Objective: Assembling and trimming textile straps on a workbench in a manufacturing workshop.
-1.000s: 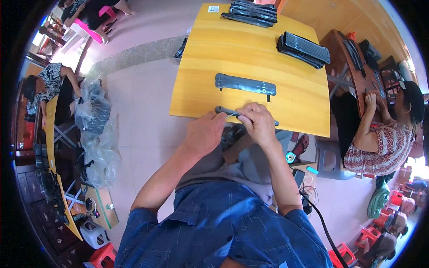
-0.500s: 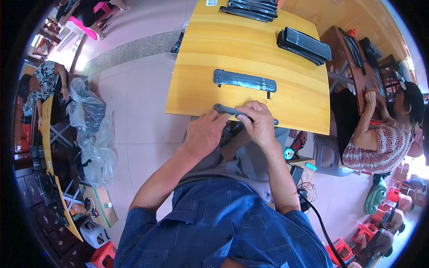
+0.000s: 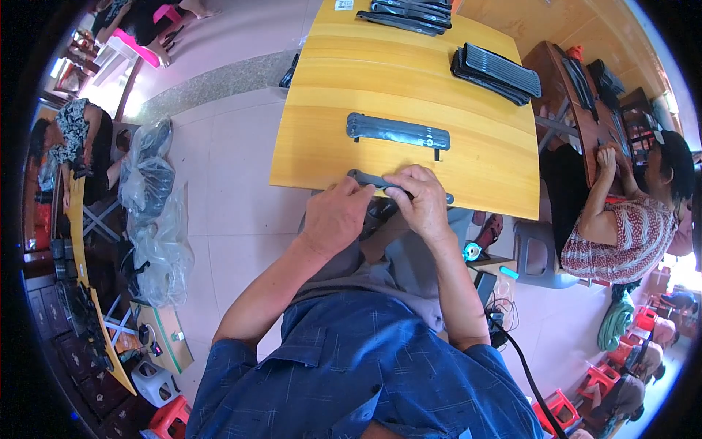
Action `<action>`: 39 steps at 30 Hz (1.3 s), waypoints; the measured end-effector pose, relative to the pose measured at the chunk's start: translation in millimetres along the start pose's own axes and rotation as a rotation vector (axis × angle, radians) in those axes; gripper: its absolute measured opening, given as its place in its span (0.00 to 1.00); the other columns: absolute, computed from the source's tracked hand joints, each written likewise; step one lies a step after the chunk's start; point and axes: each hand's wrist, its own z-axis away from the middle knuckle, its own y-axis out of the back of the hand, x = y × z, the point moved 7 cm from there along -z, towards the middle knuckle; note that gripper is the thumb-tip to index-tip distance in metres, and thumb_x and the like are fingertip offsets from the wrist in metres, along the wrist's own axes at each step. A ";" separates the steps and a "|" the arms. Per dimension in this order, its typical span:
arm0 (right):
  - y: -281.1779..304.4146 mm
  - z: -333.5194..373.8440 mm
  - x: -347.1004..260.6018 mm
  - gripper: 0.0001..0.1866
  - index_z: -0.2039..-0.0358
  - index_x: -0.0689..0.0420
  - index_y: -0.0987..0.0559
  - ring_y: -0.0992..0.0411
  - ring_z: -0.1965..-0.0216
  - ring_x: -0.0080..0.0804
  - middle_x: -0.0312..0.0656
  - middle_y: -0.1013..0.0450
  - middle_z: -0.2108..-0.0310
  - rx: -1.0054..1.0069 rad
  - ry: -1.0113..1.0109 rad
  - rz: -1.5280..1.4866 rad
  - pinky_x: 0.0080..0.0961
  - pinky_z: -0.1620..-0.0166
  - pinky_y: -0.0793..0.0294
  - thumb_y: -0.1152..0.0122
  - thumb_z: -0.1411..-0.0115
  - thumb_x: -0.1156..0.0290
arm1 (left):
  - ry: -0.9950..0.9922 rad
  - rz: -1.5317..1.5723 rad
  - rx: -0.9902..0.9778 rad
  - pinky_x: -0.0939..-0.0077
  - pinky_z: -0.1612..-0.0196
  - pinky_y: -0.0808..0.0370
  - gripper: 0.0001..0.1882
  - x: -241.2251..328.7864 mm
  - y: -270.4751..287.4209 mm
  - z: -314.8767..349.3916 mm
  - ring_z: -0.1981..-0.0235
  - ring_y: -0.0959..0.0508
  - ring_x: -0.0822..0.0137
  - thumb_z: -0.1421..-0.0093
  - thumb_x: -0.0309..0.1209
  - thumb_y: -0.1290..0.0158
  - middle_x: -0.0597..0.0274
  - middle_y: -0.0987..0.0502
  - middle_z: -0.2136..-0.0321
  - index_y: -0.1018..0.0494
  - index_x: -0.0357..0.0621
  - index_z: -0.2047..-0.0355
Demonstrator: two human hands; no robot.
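Note:
At the table's near edge, a narrow dark grey strip (image 3: 359, 175) with rounded ends is pinched in both hands. My left hand (image 3: 335, 216) grips it near its left end, fingers bent and thumb close to the middle. My right hand (image 3: 422, 203) holds it right of the middle, thumb and forefinger pressed together on it. Fingers cover much of the strip, and its right end shows past my right hand. Just beyond lies a flat, shiny dark strip (image 3: 398, 132) with two small black tabs on its near side.
The yellow wooden table (image 3: 314, 139) bears a stack of ribbed black strips (image 3: 497, 72) at the right and another dark pile (image 3: 409, 16) at the far edge. Co-workers sit at tables on both sides. Plastic-wrapped bundles (image 3: 152, 219) stand on the floor at left.
My hands keep nearly the same grip and place on the strip. At the left, the co-worker's arm has moved.

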 end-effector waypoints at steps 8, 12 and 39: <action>-0.4 -1.0 -0.9 0.10 0.61 0.55 0.11 0.23 0.60 0.44 0.41 0.21 0.65 -0.009 -0.011 -0.009 0.38 0.55 0.23 0.27 0.45 0.71 | -0.004 0.014 0.014 0.61 0.64 0.21 0.11 -0.5 4.0 1.1 0.66 0.18 0.57 0.35 0.30 0.42 0.62 0.22 0.67 0.17 0.49 0.54; -0.3 -1.8 -1.9 0.10 0.61 0.55 0.11 0.23 0.60 0.44 0.41 0.21 0.66 -0.018 -0.017 -0.014 0.38 0.55 0.23 0.27 0.45 0.71 | 0.018 0.049 0.023 0.59 0.64 0.20 0.10 -1.2 6.3 0.7 0.66 0.18 0.55 0.35 0.31 0.42 0.60 0.22 0.67 0.18 0.48 0.54; -1.4 -6.0 4.2 0.08 0.65 0.56 0.11 0.23 0.66 0.41 0.42 0.22 0.72 -0.019 -0.037 -0.066 0.35 0.60 0.25 0.24 0.47 0.73 | 0.234 -0.137 -0.235 0.51 0.64 0.19 0.21 -16.9 -5.5 -23.2 0.65 0.16 0.48 0.31 0.39 0.46 0.50 0.18 0.66 0.25 0.44 0.42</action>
